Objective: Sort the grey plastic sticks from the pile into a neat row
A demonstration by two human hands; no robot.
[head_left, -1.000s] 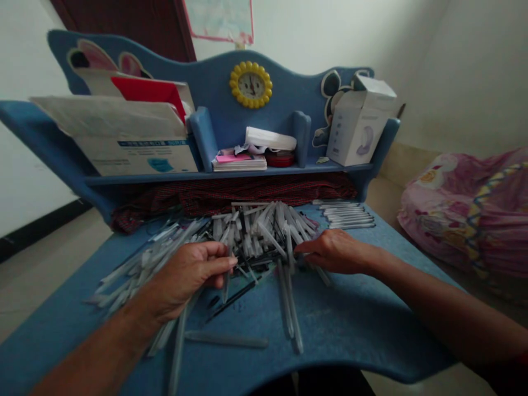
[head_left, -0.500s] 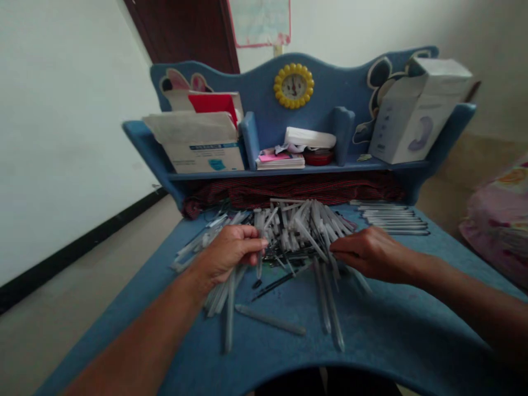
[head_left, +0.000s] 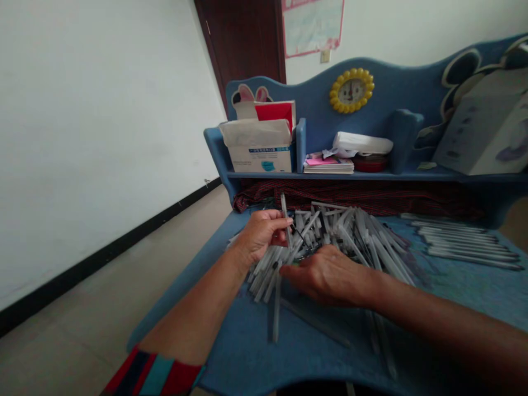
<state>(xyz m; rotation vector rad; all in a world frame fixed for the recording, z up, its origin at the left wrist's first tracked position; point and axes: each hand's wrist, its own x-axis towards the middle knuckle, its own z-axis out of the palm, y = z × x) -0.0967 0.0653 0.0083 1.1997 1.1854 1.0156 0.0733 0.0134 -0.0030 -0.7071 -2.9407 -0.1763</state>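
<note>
A heap of clear plastic pen barrels and thin black refills (head_left: 350, 234) lies on the blue desk (head_left: 305, 352). My left hand (head_left: 262, 235) is raised over the heap's left side, its fingers pinched on one clear pen barrel (head_left: 285, 219) that stands nearly upright. My right hand (head_left: 328, 275) rests palm down at the heap's near edge, fingers curled toward the pile; what they hold is hidden. Loose barrels (head_left: 275, 305) lie in front of both hands.
A row of assembled pens (head_left: 462, 242) lies at the desk's right. The blue shelf back (head_left: 371, 175) carries a yellow clock (head_left: 351, 91), a box of papers (head_left: 258, 146), books and a white carton (head_left: 487, 132). Red checked cloth (head_left: 363, 195) lies under it. Bare floor lies to the left.
The view has swung left. My left hand lifted one barrel upright out of the heap. My right hand slid left toward the middle of the pile.
</note>
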